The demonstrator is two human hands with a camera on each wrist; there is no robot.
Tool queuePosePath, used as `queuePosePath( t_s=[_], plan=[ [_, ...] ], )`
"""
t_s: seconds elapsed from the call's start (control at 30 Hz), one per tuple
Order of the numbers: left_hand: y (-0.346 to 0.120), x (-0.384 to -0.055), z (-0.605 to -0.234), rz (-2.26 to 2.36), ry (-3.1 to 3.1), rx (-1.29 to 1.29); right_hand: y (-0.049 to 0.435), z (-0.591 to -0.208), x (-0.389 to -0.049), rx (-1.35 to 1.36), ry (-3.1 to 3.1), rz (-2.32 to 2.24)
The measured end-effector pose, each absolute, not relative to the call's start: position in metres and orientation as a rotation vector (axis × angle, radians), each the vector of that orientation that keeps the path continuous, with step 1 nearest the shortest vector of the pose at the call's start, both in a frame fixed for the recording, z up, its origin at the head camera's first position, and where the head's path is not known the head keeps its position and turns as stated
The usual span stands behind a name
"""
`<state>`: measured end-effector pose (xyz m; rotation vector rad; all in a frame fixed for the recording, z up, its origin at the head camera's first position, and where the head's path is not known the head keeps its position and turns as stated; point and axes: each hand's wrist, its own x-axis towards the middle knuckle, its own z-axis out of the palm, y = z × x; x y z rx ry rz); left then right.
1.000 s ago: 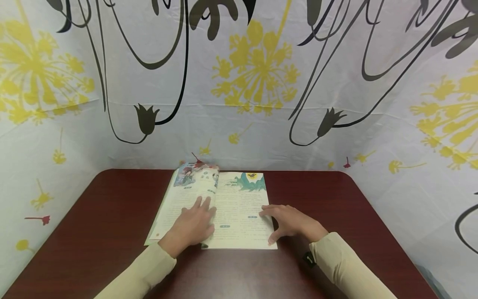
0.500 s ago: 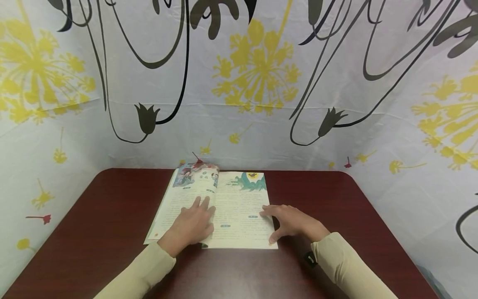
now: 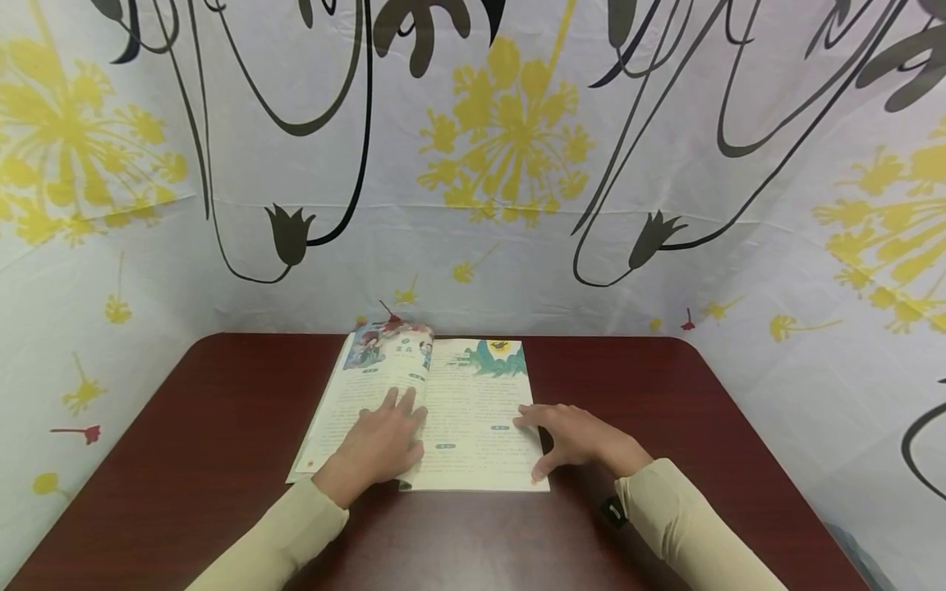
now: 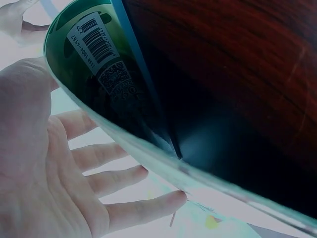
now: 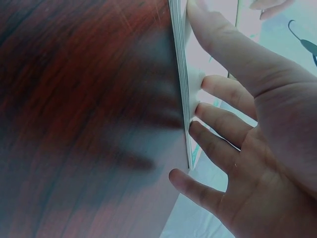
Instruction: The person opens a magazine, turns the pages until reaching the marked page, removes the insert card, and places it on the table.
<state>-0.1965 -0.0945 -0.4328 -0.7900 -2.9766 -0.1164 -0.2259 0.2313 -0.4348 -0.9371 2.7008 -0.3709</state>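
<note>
An open book (image 3: 473,410) with printed text and colour pictures lies on the table. My left hand (image 3: 383,443) rests on its left page near the fold, fingers extended toward the far side. In the left wrist view the left hand (image 4: 59,163) spreads its fingers over the page, and the book's green back cover (image 4: 81,59) with a barcode curves up off the tabletop. My right hand (image 3: 580,439) touches the right page near its outer edge, thumb by the lower corner. In the right wrist view, the right hand's fingertips (image 5: 195,128) meet the page beside the edges of the stacked sheets.
The dark red-brown table (image 3: 170,460) extends around the book on all sides. Behind and beside it hangs a white cloth (image 3: 473,271) printed with yellow and dark flowers. A small black object (image 3: 613,511) sits at the right cuff.
</note>
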Motion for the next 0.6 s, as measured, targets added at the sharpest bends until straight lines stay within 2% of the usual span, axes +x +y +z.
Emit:
queuePosePath(
  t_s=[0.6],
  plan=[
    [-0.081,-0.199,-0.442,0.038,-2.814,-0.902,0.23,-0.434,-0.226,-0.927,2.719,-0.353]
  ],
)
